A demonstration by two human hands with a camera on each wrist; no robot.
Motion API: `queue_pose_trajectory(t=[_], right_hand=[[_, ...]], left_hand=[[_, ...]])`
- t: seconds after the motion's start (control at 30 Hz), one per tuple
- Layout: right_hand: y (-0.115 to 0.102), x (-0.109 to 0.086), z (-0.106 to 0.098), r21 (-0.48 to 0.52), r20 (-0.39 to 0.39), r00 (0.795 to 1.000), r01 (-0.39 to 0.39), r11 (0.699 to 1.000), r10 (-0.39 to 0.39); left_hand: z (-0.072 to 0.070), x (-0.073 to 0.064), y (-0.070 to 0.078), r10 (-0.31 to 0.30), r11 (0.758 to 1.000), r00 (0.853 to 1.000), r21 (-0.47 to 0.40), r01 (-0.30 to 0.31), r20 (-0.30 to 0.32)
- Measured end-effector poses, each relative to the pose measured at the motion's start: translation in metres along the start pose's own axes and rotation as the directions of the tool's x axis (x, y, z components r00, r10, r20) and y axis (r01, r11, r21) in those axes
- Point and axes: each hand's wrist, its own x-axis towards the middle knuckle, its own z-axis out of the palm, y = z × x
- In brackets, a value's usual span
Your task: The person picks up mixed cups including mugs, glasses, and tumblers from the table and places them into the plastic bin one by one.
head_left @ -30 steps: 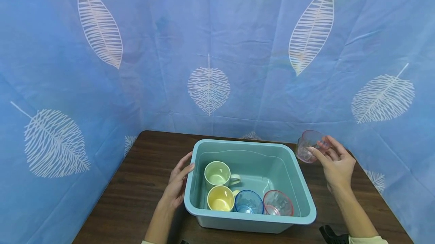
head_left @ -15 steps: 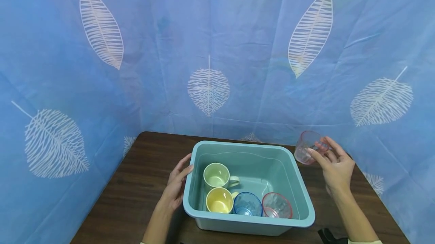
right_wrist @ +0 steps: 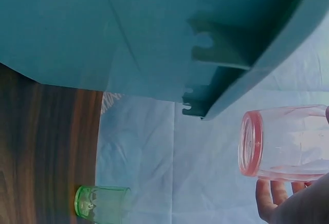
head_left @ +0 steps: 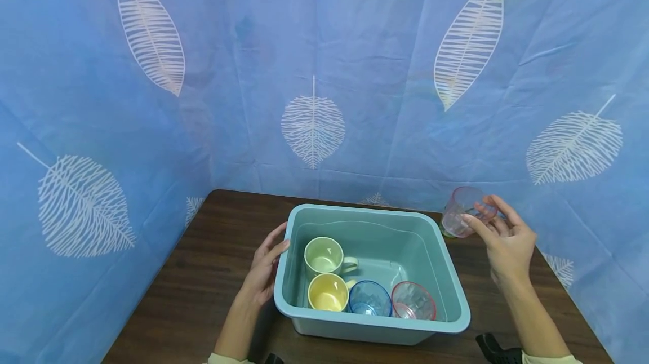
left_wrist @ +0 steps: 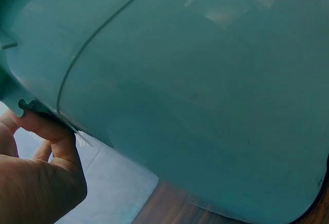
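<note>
A pale blue-green plastic tub (head_left: pixel 380 323) stands on the table. My left hand (head_left: pixel 262 274) grips its left rim, with fingers hooked under the lip in the left wrist view. Right of the tub, my right hand (head_left: pixel 509 245) holds a clear pink-tinted tumbler (head_left: pixel 456 217) between thumb and fingers. The right wrist view shows this tumbler's thick base (right_wrist: pixel 251 144) raised above the table level. Inside the tub are a pale green mug (head_left: pixel 323 256), a yellow mug (head_left: pixel 328 293), a blue-rimmed glass (head_left: pixel 370 299) and a red-rimmed glass (head_left: pixel 413 302).
A green tumbler (right_wrist: pixel 103 203) stands on the table beyond the tub's right side, mostly hidden behind the pink one in the head view. The dark wood table (head_left: pixel 203 274) meets a blue leaf-print cloth (head_left: pixel 228 71) at its far edge.
My right hand and the pink tumbler have shifted slightly right, away from the tub, and a bit of the green tumbler shows below. The left hand keeps its grip. The head view tilted slightly.
</note>
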Motion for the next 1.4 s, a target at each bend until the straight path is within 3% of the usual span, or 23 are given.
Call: queue_pose_trajectory(t=[0.5, 0.77, 1.07, 1.4], right_hand=[[-0.016, -0.006, 0.008, 0.111, 0.078, 0.995, 0.049, 0.993, -0.058], [-0.017, -0.008, 0.011, 0.104, 0.143, 0.986, 0.073, 0.992, -0.087], [-0.015, -0.015, 0.014, 0.132, 0.244, 0.963, 0.087, 0.987, -0.117], [-0.013, -0.018, 0.018, 0.128, 0.295, 0.945, 0.108, 0.986, -0.142]], left_hand=[[-0.001, 0.002, -0.001, 0.009, 1.000, 1.000, -0.006, -0.009, 0.013], [-0.002, 0.002, -0.001, 0.001, 1.000, 1.000, -0.010, -0.001, 0.001], [-0.002, 0.001, -0.001, -0.011, 1.000, 1.000, -0.010, 0.011, -0.017], [-0.001, 0.002, 0.000, 0.000, 1.000, 1.000, -0.004, 0.000, -0.018]])
